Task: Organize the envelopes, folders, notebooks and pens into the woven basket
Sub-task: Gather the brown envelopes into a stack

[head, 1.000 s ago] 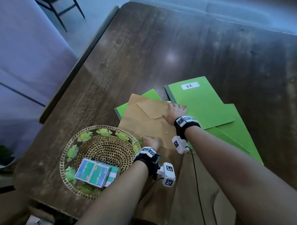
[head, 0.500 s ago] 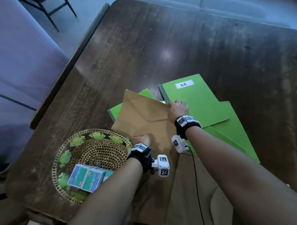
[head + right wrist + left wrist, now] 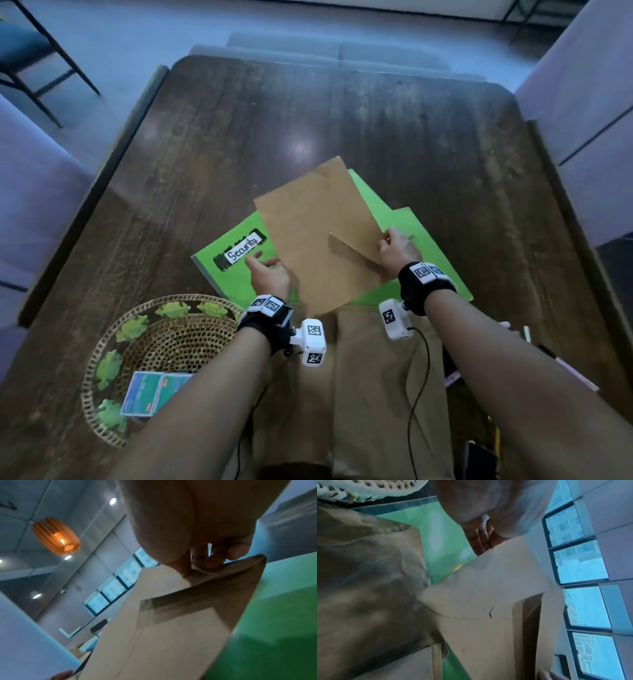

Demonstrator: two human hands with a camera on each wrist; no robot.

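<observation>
A large brown envelope [image 3: 318, 233] is lifted at a tilt over the green folders. My right hand [image 3: 388, 240] pinches its right corner, thumb on top and fingers curled beneath [image 3: 197, 566]. My left hand [image 3: 270, 267] lies at its left edge with fairly straight fingers that run behind the paper [image 3: 481, 540]. Under the envelope lies a green folder labelled "Security" [image 3: 236, 270], and another green folder [image 3: 424, 236] shows on the right. The woven basket [image 3: 113, 329] sits at the near left with leaf trim on its rim.
Teal staple boxes [image 3: 154, 390] lie in the basket. More brown envelopes [image 3: 376, 377] lie at the near edge between my arms. Small pale items [image 3: 568, 373] show beside my right forearm. The dark wooden table [image 3: 342, 120] stretches beyond, with purple seats on both sides.
The envelope has come up off the folders and swung right in my right hand's grip, uncovering the "Security" folder. My left hand moved from its near edge to its left side.
</observation>
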